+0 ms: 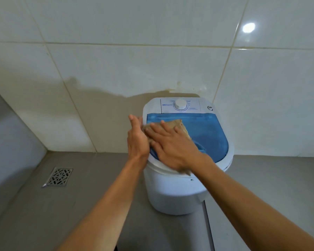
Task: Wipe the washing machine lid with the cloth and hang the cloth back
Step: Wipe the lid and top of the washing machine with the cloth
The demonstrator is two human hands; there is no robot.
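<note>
Two bare forearms reach over the floor to the washing machine (172, 192). The right hand (172, 144) lies flat, pressing a tan cloth (179, 125) onto the blue lid (212, 134) near its left edge; the left hand (137, 140) is open beside it, gripping nothing. The cloth looks soft and light, best pinched at a corner. The tub's contents are hidden.

Wall (170, 69) crowds washer (174, 196) behind; floor (98, 187) open left
</note>
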